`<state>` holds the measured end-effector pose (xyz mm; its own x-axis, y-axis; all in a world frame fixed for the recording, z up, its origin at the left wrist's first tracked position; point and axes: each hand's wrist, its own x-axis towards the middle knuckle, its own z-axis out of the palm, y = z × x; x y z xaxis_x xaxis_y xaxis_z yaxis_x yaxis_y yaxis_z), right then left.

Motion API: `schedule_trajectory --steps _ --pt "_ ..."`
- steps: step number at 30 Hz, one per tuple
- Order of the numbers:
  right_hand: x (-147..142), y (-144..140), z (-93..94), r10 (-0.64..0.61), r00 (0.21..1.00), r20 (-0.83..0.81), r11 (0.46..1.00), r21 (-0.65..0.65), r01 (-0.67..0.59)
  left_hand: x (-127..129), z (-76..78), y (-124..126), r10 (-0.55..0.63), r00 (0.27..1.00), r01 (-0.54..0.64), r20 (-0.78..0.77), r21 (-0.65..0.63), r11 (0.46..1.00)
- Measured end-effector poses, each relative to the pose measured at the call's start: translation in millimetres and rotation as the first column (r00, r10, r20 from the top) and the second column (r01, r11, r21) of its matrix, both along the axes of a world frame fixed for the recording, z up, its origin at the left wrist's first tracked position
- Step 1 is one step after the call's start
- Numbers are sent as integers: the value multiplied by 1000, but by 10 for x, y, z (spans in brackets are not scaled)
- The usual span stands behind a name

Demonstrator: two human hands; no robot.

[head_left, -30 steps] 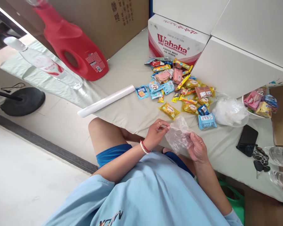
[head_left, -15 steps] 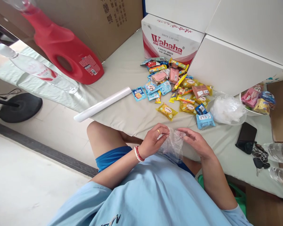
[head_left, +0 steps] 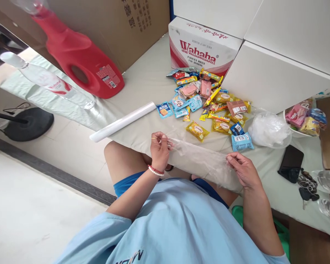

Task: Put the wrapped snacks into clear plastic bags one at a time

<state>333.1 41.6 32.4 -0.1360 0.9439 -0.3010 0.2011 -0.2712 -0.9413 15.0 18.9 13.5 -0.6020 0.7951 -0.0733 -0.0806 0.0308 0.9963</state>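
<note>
A clear plastic bag is stretched flat between both hands above the table's near edge. My left hand, with a ring and bead bracelets at the wrist, pinches its left corner. My right hand pinches its right corner. Just beyond the bag lies a pile of small wrapped snacks in yellow, blue and pink packets on the pale table cloth.
A white roll lies at the table's left edge. A red jug, a water bottle, a Wahaha carton and white boxes stand behind. Crumpled plastic, a snack bowl, a black phone and keys are at right.
The bag was bunched between my hands close together; now my hands have moved apart and pulled it out flat and wide.
</note>
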Motion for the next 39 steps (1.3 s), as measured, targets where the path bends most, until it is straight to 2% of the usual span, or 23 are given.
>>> schedule_trajectory --steps 2,4,6,8,9,12,14,16,18,20,22,25,27,28,30,33,34,36,38,39 --pt "36 -4 -21 -4 989 147 998 58 -4 27 -25 21 -37 999 37 0 -9 999" --pt "27 -6 -21 -72 955 288 984 179 20 76 -13 21 -93 996 94 9 -15 995" --pt "-31 -5 27 -141 935 327 956 289 43 130 24 0 -152 988 152 2 -22 988" --pt "-118 5 136 -200 934 296 916 396 71 176 71 -37 -210 977 209 -25 -21 978" --pt "-165 16 211 -247 928 278 879 468 94 192 94 -62 -236 970 236 -48 -16 972" --pt "-292 60 458 -387 894 226 717 684 138 223 163 -147 -307 940 313 -147 21 950" --pt "-379 79 583 -344 907 244 668 743 54 240 209 -199 -349 910 373 -224 74 925" --pt "-492 72 628 -195 919 344 643 752 -145 265 254 -238 -373 882 422 -289 128 898" --pt "-634 42 580 -46 872 488 568 730 -379 290 285 -266 -369 876 430 -312 155 890" --pt "-777 7 459 -3 800 601 495 696 -521 298 283 -298 -350 889 400 -295 132 907" --pt "-882 -23 310 -36 763 645 478 682 -554 270 234 -346 -331 903 355 -274 44 934" --pt "-951 -82 126 -29 774 633 497 681 -538 160 98 -442 -328 878 286 -349 -168 943" --pt "-962 -153 49 38 781 623 489 670 -558 75 31 -498 -338 799 235 -496 -261 936" --pt "-963 -197 17 70 781 620 482 665 -571 42 24 -515 -342 737 218 -584 -274 937" --pt "-963 -294 -46 113 777 620 468 656 -592 9 83 -516 -342 571 225 -746 -259 939" --pt "-945 -422 -149 144 771 621 460 648 -608 54 307 -416 -331 265 336 -906 -235 912" --pt "-933 -454 -181 152 771 618 461 646 -609 89 390 -356 -331 161 400 -930 -245 883" --pt "-894 -504 -228 165 773 612 468 642 -608 167 524 -204 -351 -21 539 -936 -306 784" --pt "-833 -545 -247 158 770 618 476 635 -608 228 586 -35 -411 -122 609 -903 -395 687" --pt "-792 -565 -247 143 765 628 484 630 -607 242 589 42 -461 -133 607 -877 -440 662"
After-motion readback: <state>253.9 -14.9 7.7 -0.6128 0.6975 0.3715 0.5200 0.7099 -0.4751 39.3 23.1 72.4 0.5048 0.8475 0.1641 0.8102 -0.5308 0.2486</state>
